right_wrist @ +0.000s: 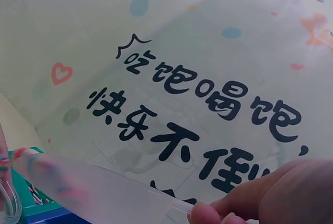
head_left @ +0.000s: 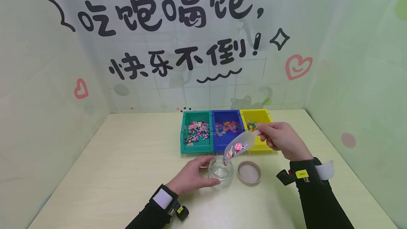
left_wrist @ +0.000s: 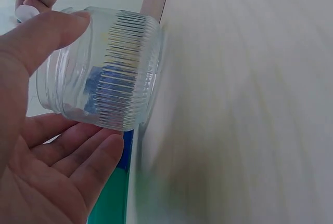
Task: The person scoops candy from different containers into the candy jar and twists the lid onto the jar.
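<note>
My left hand (head_left: 193,177) holds a clear glass jar (left_wrist: 125,73) on the table, thumb on one side and fingers on the other. The jar is open at the top, with ribbed lower walls in the left wrist view. My right hand (head_left: 284,140) pinches the handle of a translucent white scoop (head_left: 247,138). The scoop tilts down to the left, its lip over the jar's mouth. Small swirled toy lollipops (head_left: 238,147) lie in the scoop, some at its lip. In the right wrist view the scoop (right_wrist: 109,193) shows blurred colours through its wall.
A round jar lid (head_left: 249,173) lies right of the jar. Behind stand a green bin (head_left: 187,147) of small lollipops, a blue bin (head_left: 222,147) of coloured star-like pieces and a yellow bin (head_left: 260,147), partly hidden by the right hand. Printed wall sheets (head_left: 203,45) enclose the table.
</note>
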The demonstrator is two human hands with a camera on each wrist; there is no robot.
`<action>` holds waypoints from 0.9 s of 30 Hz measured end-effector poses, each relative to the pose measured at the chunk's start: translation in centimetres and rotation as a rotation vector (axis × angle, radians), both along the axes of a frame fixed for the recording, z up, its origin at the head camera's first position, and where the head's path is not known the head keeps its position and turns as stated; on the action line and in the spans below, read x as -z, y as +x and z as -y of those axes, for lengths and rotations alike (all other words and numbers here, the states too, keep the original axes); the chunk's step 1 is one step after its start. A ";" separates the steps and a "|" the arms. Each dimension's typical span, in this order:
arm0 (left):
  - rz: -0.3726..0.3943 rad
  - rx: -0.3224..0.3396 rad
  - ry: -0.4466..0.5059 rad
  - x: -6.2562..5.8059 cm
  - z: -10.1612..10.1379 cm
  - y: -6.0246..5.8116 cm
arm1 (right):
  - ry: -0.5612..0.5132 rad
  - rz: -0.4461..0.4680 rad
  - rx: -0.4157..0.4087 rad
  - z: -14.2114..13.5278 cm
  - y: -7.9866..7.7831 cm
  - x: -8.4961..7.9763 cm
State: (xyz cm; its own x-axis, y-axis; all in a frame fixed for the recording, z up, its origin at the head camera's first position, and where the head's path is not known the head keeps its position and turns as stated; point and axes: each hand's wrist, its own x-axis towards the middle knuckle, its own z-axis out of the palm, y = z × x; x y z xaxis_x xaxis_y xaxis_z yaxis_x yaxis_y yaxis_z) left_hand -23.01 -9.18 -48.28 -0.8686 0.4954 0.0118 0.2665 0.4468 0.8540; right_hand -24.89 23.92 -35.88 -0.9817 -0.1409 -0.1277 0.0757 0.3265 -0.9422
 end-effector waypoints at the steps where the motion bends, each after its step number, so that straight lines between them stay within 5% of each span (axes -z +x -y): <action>1: 0.000 0.000 0.001 0.0 0.0 0.0 | 0.012 -0.004 0.000 0.1 0.0 0.0; 27: -0.002 0.006 0.008 -0.3 0.1 0.3 | 0.142 -0.106 0.027 1.9 1.7 -0.8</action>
State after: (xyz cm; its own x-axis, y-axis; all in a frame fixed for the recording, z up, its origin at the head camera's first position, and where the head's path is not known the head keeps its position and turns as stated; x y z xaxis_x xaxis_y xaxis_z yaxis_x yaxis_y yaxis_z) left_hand -22.70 -9.25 -48.01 -0.8655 0.5005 0.0180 0.2711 0.4381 0.8571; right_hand -23.23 22.04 -35.10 -0.9939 -0.1024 -0.0402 -0.0110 0.4559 -0.8900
